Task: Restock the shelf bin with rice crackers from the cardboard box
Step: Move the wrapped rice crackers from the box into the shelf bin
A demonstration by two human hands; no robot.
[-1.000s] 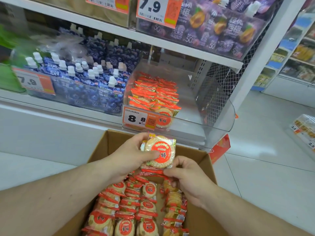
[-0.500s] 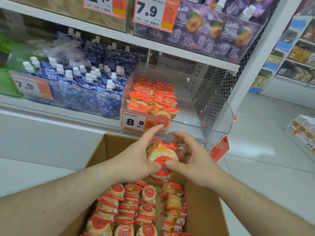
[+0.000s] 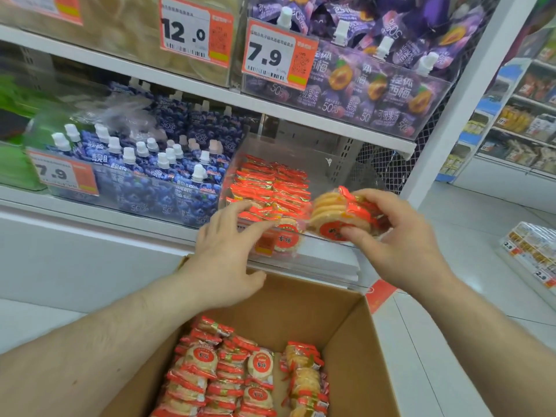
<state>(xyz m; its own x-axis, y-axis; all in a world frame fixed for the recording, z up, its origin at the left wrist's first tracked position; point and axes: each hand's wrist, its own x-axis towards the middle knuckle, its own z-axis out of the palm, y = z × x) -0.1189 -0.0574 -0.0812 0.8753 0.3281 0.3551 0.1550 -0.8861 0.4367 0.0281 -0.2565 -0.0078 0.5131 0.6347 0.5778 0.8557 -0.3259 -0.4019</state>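
R hand (image 3: 400, 236) grips a stack of rice cracker packs (image 3: 340, 218), held w/ fingers curled round it, at the front edge of the clear shelf bin (image 3: 337, 266). L hand (image 3: 228, 254) fingers straight, tips touching packs at bin's front left. Bin holds rows of orange packs (image 3: 270, 188) on its left side. Below, open cardboard box (image 3: 355, 341) w/ more packs (image 3: 240, 374). Blue pouches (image 3: 156, 176) in next bin left.

Two hands show, the right hand (image 3: 400, 236) gripping one stack of rice crackers (image 3: 340, 215), beside one clear bin (image 3: 346, 176), above one cardboard box (image 3: 370, 341), with three price tags (image 3: 276, 55).
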